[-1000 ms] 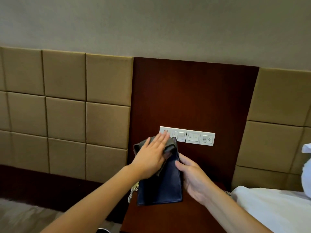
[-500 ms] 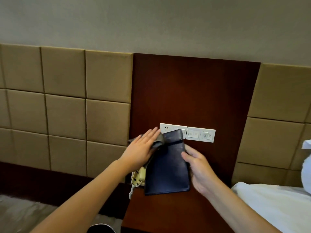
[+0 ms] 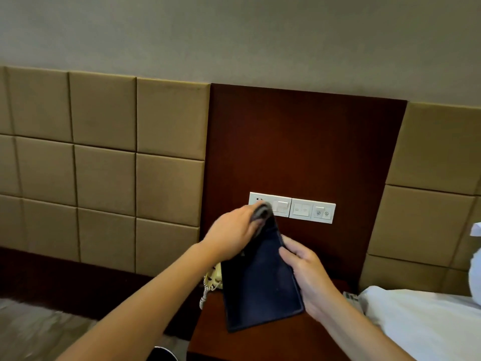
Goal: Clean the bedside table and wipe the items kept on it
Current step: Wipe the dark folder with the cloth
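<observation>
A dark blue folder (image 3: 260,287) is held tilted above the brown bedside table (image 3: 273,342). My right hand (image 3: 304,272) grips its right edge. My left hand (image 3: 234,233) presses a grey cloth (image 3: 261,212) against the folder's top left corner. Most of the cloth is hidden under the fingers. A cream telephone (image 3: 214,278) with a coiled cord sits on the table, largely hidden behind the folder.
A white switch and socket panel (image 3: 302,209) is set in the dark wood wall panel (image 3: 299,152) just behind the folder. A white bed (image 3: 421,321) lies at the right, with a remote control (image 3: 352,299) at its edge. Padded beige wall panels flank the wood.
The folder has been raised and tilted with its lower end swung right. My left hand with the cloth has slid along the folder's top edge. My right hand moved lower on the right edge.
</observation>
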The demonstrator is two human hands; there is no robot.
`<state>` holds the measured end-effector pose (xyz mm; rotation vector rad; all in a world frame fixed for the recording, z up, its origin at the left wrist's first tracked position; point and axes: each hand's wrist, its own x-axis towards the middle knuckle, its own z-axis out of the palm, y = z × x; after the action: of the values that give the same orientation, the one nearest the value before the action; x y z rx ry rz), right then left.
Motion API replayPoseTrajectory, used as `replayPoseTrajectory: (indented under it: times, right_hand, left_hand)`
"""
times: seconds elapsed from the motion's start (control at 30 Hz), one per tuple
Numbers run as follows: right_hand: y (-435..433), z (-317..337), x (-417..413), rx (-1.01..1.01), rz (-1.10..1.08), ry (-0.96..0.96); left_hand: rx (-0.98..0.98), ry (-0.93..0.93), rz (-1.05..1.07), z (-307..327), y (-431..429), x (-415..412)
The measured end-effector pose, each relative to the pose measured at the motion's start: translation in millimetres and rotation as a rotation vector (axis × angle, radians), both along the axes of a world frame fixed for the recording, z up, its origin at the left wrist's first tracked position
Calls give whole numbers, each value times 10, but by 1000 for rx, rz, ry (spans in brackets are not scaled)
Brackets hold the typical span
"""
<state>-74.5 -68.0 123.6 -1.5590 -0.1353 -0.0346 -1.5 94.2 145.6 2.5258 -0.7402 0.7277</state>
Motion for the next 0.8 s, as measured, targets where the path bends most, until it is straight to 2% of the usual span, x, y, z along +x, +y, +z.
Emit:
replayPoseTrajectory:
  times: [0.1,0.27,0.37,0.6,0.67,0.8]
  right_hand:
    - [-64,85,-31,-34,-19,-72]
    - [50,160,-66,-221,19,-145]
    - [69,157,-112,-226,17,-145]
    - [79,92,-160,-194,-4,-97]
    - [42,128,-128,-182,-53,-94]
    - [-125,230,-3,-116,-186,-77]
  left_hand:
    - [-113,137,91,-144,222,10]
    - [-40,49,91,33,-12,-87]
    - [10,15,106,253,-146,-127]
    - [-403,388,49,333,3,23]
    - [-382,408,75,259,130,43]
    - [-106,298,111,51,327,-3]
